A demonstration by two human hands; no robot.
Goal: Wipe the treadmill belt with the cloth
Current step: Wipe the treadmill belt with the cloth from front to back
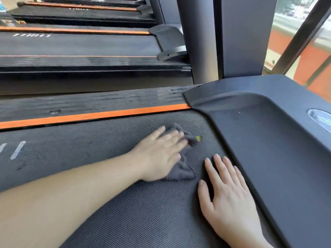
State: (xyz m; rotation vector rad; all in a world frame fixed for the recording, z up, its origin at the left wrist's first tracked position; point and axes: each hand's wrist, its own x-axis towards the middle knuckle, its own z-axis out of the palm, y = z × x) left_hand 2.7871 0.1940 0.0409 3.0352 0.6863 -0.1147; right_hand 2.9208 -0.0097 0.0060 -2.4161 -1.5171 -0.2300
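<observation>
The dark textured treadmill belt (89,154) fills the lower half of the view. A crumpled dark grey cloth (182,169) with a small yellow tag lies on it near the front hood. My left hand (161,153) presses flat on the cloth with straight fingers, slightly blurred. My right hand (227,196) rests flat on the belt just right of the cloth, fingers spread, alongside the hood's edge.
The grey motor hood (268,126) rises at the right of the belt. An orange strip (89,116) and black side rail border the belt's far side. Grey uprights (197,40) stand behind, with more treadmills (71,45) in a row beyond and a window at the far right.
</observation>
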